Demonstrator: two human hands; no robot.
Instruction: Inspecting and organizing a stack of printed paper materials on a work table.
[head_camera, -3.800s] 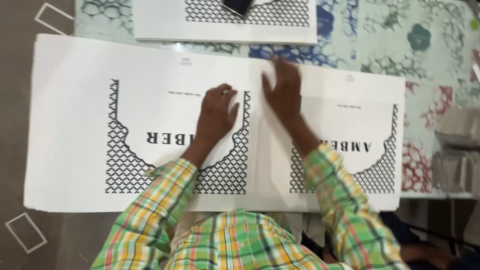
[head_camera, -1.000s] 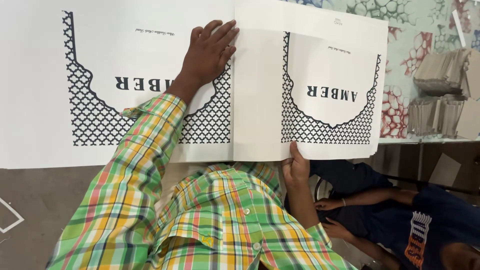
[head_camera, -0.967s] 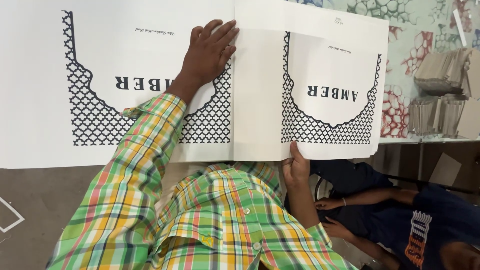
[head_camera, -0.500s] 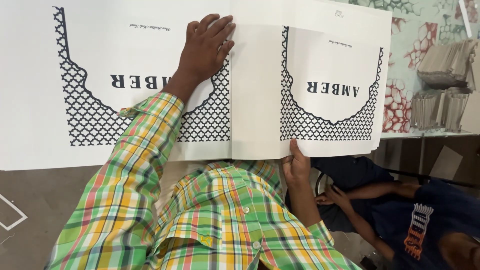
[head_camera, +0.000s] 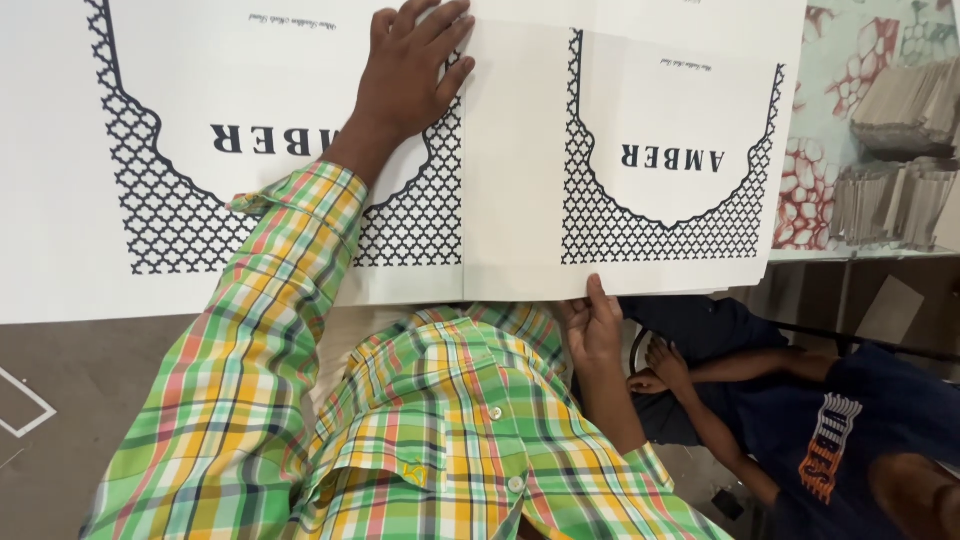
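Head view: left hand (head_camera: 405, 75) lies flat, grip open, on printed sheet (head_camera: 520, 180); right hand (head_camera: 592, 325) pinches its near edge.

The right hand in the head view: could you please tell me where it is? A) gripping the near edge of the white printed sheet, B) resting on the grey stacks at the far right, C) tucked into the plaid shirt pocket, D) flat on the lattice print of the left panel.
A: the right hand pinches the near edge of the white printed sheet, below the right lattice panel.

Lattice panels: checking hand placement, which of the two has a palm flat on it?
The left panel, under the left hand; the right panel is pinched at its edge.
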